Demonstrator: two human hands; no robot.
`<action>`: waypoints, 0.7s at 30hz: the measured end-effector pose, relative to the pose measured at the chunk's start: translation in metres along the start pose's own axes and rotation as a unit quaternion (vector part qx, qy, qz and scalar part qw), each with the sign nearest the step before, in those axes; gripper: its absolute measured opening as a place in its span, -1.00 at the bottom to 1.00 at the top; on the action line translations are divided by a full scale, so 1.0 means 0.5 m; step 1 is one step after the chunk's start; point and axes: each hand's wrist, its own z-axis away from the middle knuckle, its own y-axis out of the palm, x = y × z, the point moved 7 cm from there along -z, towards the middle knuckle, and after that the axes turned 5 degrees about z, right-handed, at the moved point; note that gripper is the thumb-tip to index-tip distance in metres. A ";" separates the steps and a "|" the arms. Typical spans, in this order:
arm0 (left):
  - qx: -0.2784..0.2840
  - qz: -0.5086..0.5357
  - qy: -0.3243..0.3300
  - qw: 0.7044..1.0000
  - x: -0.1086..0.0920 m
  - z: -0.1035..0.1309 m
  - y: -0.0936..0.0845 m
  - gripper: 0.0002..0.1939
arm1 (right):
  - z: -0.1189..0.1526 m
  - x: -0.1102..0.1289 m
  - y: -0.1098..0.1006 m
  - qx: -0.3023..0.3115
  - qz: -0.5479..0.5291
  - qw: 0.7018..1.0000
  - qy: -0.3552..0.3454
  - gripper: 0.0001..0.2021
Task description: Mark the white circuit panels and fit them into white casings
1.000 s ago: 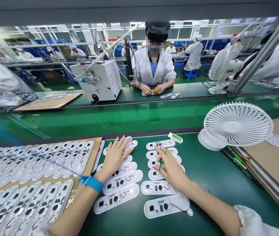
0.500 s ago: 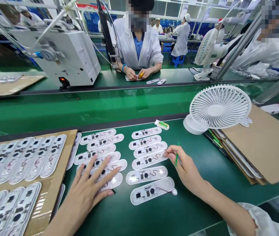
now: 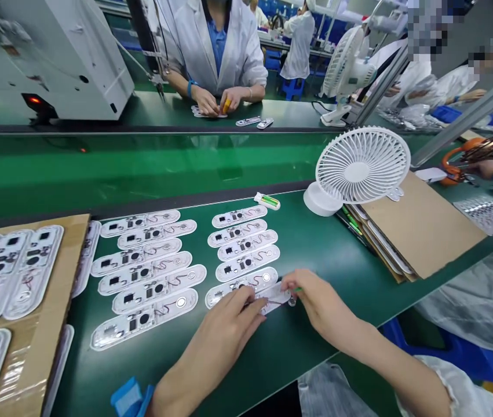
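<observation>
My left hand (image 3: 222, 330) lies over the nearest white oval housing (image 3: 274, 297) in the right-hand column, its fingers bent onto the circuit and wires. Much of that housing is hidden under it. At the housing's right end my right hand (image 3: 316, 301) has its fingers pinched together on a thin green stick, of which a short tip (image 3: 298, 289) shows. A small round disc (image 3: 292, 301) on a wire sits just below those fingertips. Farther up the column, another housing (image 3: 246, 263) with black chips and a red wire lies flat among several like it.
A second column of housings (image 3: 144, 318) lies left, beside a cardboard sheet (image 3: 33, 341) bearing more. A white fan (image 3: 361, 165) and stacked cardboard (image 3: 437, 226) stand right. A green-and-white tube (image 3: 267, 201) lies behind. Across the green channel a co-worker's hands (image 3: 220, 103) handle parts.
My left hand has moved right, from the left column to the nearest housing of the right column. My right hand has come nearer, to that housing's end. The view has shifted right and down.
</observation>
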 end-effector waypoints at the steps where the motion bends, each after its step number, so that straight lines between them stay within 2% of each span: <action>1: -0.003 0.009 0.002 1.000 0.006 0.000 0.002 -0.70 | 0.002 0.002 0.016 0.021 0.005 1.000 0.005 -0.81; 3: -0.012 0.020 0.005 1.000 0.014 0.002 0.002 -0.72 | 0.005 0.006 0.038 0.044 0.022 0.999 0.020 -0.92; 5: -0.017 0.022 0.011 1.000 0.015 0.004 0.001 -0.72 | 0.006 0.009 0.047 0.047 0.028 0.998 0.038 -0.93; 12: -0.016 -0.009 0.022 1.000 0.006 0.002 0.001 -0.70 | 0.005 0.010 0.033 0.050 0.006 0.995 0.087 -0.95; 21: -0.037 -0.036 0.058 0.997 0.000 0.008 -0.002 -0.71 | 0.000 -0.001 0.042 0.005 0.057 0.996 0.065 -0.92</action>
